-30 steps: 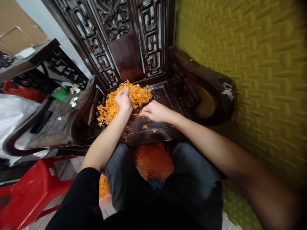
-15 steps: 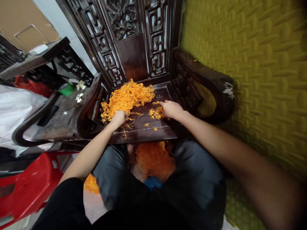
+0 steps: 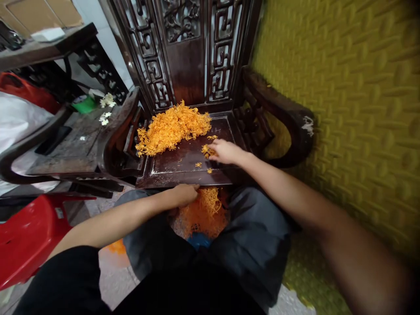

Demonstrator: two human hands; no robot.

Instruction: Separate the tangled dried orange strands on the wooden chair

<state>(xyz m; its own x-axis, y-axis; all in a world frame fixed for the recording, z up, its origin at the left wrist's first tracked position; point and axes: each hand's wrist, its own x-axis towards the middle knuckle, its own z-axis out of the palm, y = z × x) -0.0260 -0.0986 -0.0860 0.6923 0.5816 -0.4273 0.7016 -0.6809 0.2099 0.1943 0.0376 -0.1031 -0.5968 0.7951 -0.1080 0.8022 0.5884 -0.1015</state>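
A heap of orange, frilly, stringy pieces (image 3: 175,127) lies at the back left of a dark carved wooden chair's seat (image 3: 183,166). My right hand (image 3: 228,152) is over the seat's right side, its thumb and fingers bent around a small orange cluster (image 3: 207,151). Single orange bits (image 3: 209,171) lie in front of that hand. My left hand (image 3: 185,194) is at the seat's front edge, back upward, its fingers mostly hidden. Just right of it, loose orange strands (image 3: 210,200) lie on a larger orange tangle (image 3: 198,218) between my knees.
The chair's curved right armrest (image 3: 297,127) stands by a yellow textured mat (image 3: 354,87). To the left, another wooden seat (image 3: 77,144) bears a green container (image 3: 84,104) and white flower-like pieces (image 3: 105,118). A red plastic stool (image 3: 31,240) stands at lower left.
My left hand has moved from the heap down to the seat's front edge; the long strands it had are off the seat. My right hand shifted slightly left over the small cluster.
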